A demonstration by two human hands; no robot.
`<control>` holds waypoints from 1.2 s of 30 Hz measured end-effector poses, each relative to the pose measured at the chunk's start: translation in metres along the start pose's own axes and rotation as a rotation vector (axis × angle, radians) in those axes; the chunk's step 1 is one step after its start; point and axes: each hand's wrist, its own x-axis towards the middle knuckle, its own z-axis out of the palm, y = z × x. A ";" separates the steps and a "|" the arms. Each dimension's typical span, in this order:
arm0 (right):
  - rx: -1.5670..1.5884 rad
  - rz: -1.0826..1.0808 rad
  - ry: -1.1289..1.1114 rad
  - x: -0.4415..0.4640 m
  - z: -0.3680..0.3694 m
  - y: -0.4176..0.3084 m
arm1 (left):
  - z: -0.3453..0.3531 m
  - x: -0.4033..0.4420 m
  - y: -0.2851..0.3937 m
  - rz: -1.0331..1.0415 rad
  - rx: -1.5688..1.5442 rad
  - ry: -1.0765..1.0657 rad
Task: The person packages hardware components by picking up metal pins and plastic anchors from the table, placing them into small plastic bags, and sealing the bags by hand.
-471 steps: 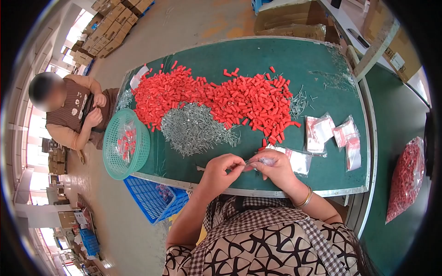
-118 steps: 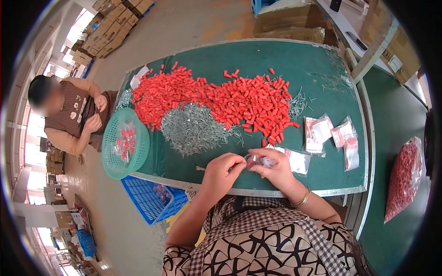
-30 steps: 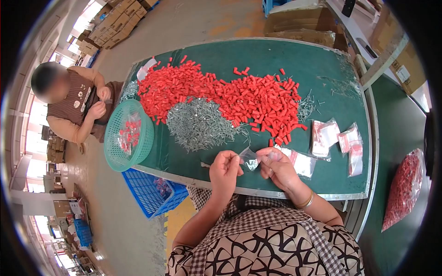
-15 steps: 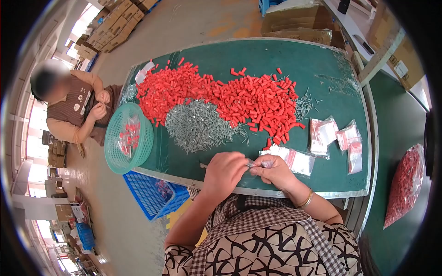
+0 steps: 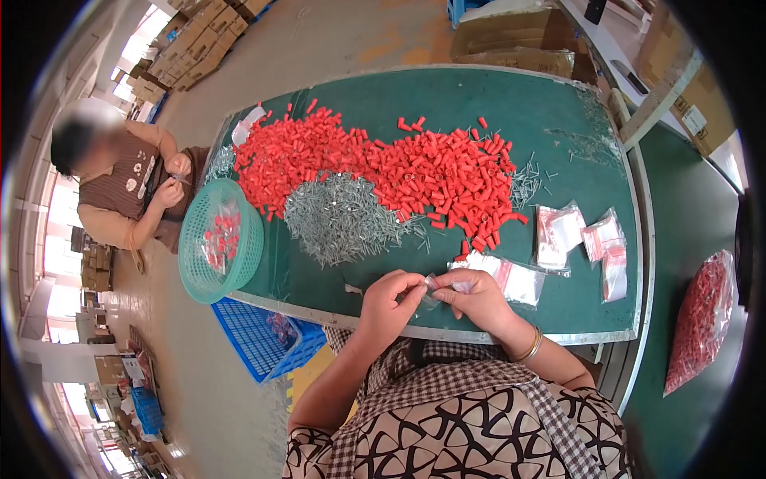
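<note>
Near the table's front edge, my left hand (image 5: 391, 307) and my right hand (image 5: 480, 300) meet at a small clear plastic bag (image 5: 431, 292). My left thumb and fingertips pinch one side of it. The right hand is closed around the other side, with some pale plastic showing between its fingers. What the bag contains, if anything, is too small to make out. Just beyond the right hand lie flat clear zip bags (image 5: 523, 283). Farther back are a heap of grey metal screws or nails (image 5: 339, 223) and a large pile of red plastic caps (image 5: 447, 180).
A green basket (image 5: 254, 254) holding bagged red pieces stands at the table's left edge, above a blue crate (image 5: 247, 331). More bags (image 5: 558, 235) lie right. A full bag of red pieces (image 5: 702, 323) rests on the side surface. A co-worker (image 5: 120, 176) sits at left.
My left hand has turned, and its fingers now pinch the bag where they were blurred and raised before. The right hand has stayed nearly in place.
</note>
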 end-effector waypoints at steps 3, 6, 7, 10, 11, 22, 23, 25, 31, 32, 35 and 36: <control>0.002 -0.011 0.005 0.000 -0.001 0.004 | 0.004 -0.001 0.001 -0.068 -0.030 0.012; -0.059 -0.063 0.032 0.000 -0.002 0.007 | 0.010 -0.004 -0.006 -0.109 -0.117 0.031; -0.065 -0.095 0.045 -0.001 0.000 0.006 | 0.011 -0.004 -0.009 -0.115 -0.156 0.040; -0.088 -0.165 0.093 -0.003 0.004 0.005 | 0.012 -0.005 -0.007 -0.137 -0.168 0.043; -0.097 -0.184 0.110 -0.002 0.005 0.005 | 0.012 -0.005 -0.007 -0.130 -0.168 0.045; 0.014 -0.133 0.077 0.000 0.005 0.007 | 0.010 -0.003 -0.012 -0.090 -0.119 0.035; 0.099 -0.117 0.054 0.000 0.005 0.005 | 0.008 -0.002 -0.012 -0.100 -0.129 0.037; 0.065 -0.041 0.020 -0.002 0.003 0.001 | 0.003 -0.001 -0.011 -0.126 -0.149 0.036; 0.052 0.057 -0.001 -0.003 0.000 -0.005 | -0.002 0.003 -0.007 -0.101 -0.103 -0.005; 0.058 0.066 0.003 -0.003 0.000 -0.006 | -0.002 0.003 -0.007 -0.094 -0.105 0.012; 0.060 -0.043 0.045 0.000 -0.001 0.002 | 0.002 0.006 -0.006 0.071 0.077 0.170; 0.027 -0.067 0.084 0.000 0.000 0.001 | 0.003 0.008 0.000 0.220 0.264 0.293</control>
